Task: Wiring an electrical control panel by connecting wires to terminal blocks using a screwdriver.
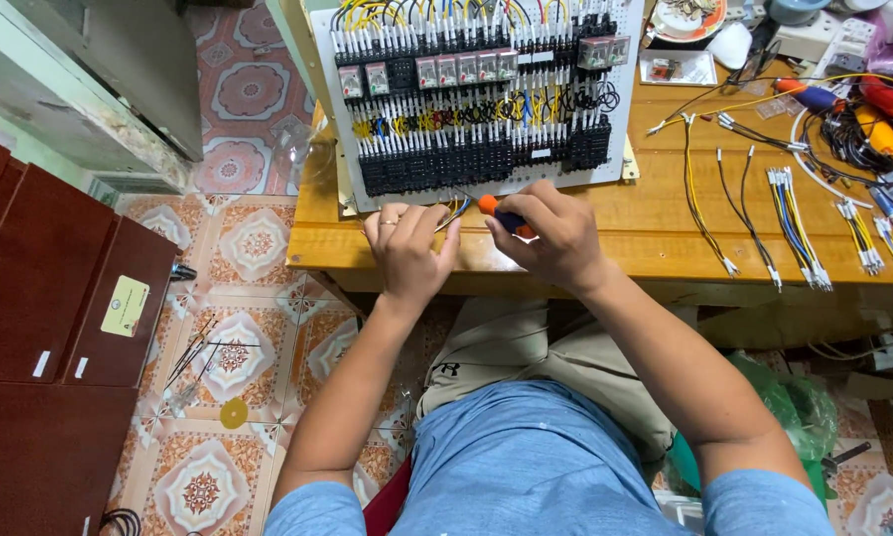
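A white perforated panel (620, 129) with rows of black terminal blocks, relays and yellow, blue and black wiring lies on the wooden table (655, 223). My right hand (550, 238) grips an orange-and-blue screwdriver (501, 215), its tip pointing up-left toward the panel's lower edge. My left hand (407, 248), a ring on one finger, pinches thin yellow and blue wires (453, 210) at that same lower edge, just left of the screwdriver.
Loose cut wires with white ferrules (794, 213) lie to the right on the table, with tools and cable coils (863, 114) at the far right. A brown cabinet (49, 328) stands at left on the patterned tile floor. A green plastic bag (794, 402) sits below the table.
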